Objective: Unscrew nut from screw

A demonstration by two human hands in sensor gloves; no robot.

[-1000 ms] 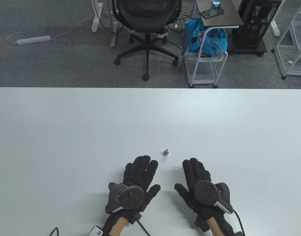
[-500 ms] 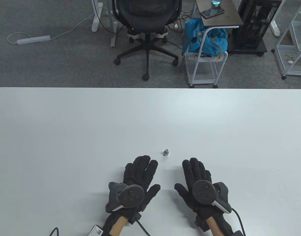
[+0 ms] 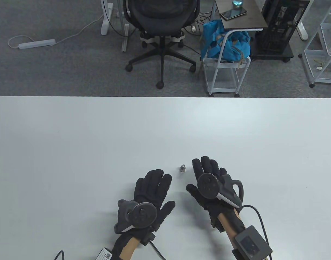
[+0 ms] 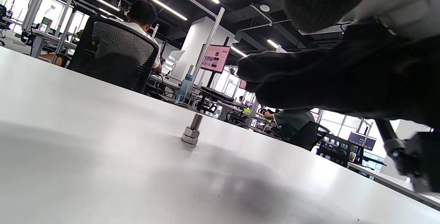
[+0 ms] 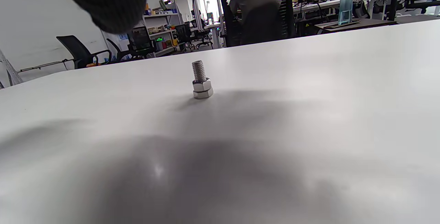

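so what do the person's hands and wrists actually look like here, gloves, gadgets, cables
Both the left hand and the right hand wear black fabric gloves. Each carries a dark grey tracker with a round disc face and pale trim. Bare forearms show below the cuffs. The right wrist bears a dark boxy module with a black cable; a white labelled tag and cable trail by the left.

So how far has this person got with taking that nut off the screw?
Nothing is undone yet: the nut sits low on the screw, which stands upright on the table. The right hand is beside it, lifted off the table and not touching; the left hand lies open nearby. Gripping and all the unscrewing are left.
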